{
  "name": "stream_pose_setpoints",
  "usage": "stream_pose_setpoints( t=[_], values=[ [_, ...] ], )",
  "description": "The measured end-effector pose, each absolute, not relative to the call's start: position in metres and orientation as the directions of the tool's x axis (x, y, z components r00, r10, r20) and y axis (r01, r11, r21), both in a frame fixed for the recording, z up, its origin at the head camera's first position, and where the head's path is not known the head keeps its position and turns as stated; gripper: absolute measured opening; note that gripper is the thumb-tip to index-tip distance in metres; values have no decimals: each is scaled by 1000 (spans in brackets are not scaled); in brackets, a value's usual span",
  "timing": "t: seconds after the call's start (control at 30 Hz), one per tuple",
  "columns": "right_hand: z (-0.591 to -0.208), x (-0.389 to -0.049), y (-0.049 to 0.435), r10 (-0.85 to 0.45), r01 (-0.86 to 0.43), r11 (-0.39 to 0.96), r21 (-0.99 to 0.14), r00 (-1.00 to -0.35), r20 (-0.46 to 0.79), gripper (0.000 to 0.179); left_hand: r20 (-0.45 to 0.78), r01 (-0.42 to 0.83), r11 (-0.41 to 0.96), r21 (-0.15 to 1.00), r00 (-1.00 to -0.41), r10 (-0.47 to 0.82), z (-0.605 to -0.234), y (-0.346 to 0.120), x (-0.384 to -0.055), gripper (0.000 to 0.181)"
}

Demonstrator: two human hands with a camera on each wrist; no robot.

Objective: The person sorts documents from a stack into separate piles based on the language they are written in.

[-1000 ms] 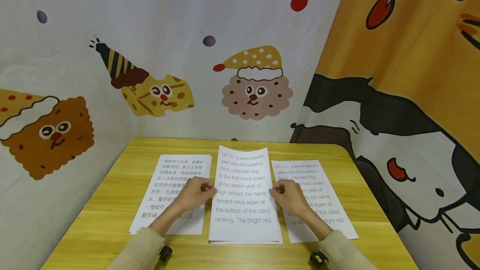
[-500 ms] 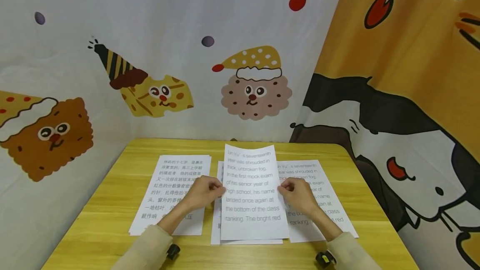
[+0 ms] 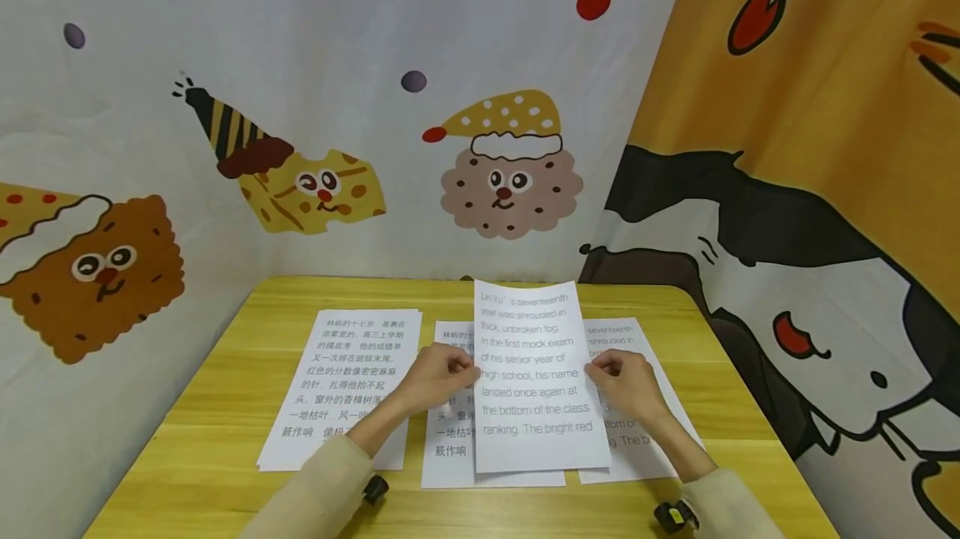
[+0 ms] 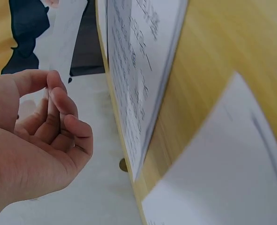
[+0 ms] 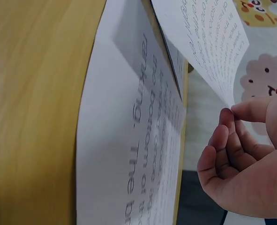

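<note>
A sheet of paper (image 3: 532,381) printed with large English text is held up over the table, slightly bowed. My left hand (image 3: 438,376) pinches its left edge between thumb and fingers, and my right hand (image 3: 626,381) pinches its right edge. In the right wrist view the right hand (image 5: 243,145) grips the lifted sheet (image 5: 204,37) at its edge, its other fingers curled. Beneath it lies a middle stack (image 3: 450,447) with Chinese text, partly covered. A right-hand stack (image 3: 637,456) with English text sits partly behind the sheet and the right hand.
A left stack (image 3: 330,397) of Chinese-text pages lies on the wooden table (image 3: 187,431). Cartoon-printed curtains (image 3: 322,22) stand behind and at both sides, close to the table's edges. A dark wrist device (image 3: 675,516) sits at the right sleeve, another device (image 3: 376,489) at the left.
Both hands have lifted the English sheet off the middle stack and carried it rightward, uncovering Chinese text beneath. The sheet now overlaps the right-hand stack in the head view.
</note>
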State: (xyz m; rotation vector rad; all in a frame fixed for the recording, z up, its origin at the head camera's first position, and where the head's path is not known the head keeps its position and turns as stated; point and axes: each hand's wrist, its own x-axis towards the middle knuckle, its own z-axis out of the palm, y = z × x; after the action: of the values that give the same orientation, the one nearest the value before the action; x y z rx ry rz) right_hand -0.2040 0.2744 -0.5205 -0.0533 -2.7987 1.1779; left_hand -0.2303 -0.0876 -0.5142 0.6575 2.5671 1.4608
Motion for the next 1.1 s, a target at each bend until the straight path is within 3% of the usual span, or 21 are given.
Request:
stream_pose_setpoints(
  t=[0.37, 1.1],
  values=[
    [-521, -201, 302, 108, 29, 701, -712, -992, 65, 16, 147, 355, 427, 831, -882, 448, -514, -59, -235, 13],
    [-515, -198, 360, 145, 55, 728, -683, -987, 75, 25, 88, 287, 415, 863, -895, 437, -523, 12, -235, 18]
  ],
)
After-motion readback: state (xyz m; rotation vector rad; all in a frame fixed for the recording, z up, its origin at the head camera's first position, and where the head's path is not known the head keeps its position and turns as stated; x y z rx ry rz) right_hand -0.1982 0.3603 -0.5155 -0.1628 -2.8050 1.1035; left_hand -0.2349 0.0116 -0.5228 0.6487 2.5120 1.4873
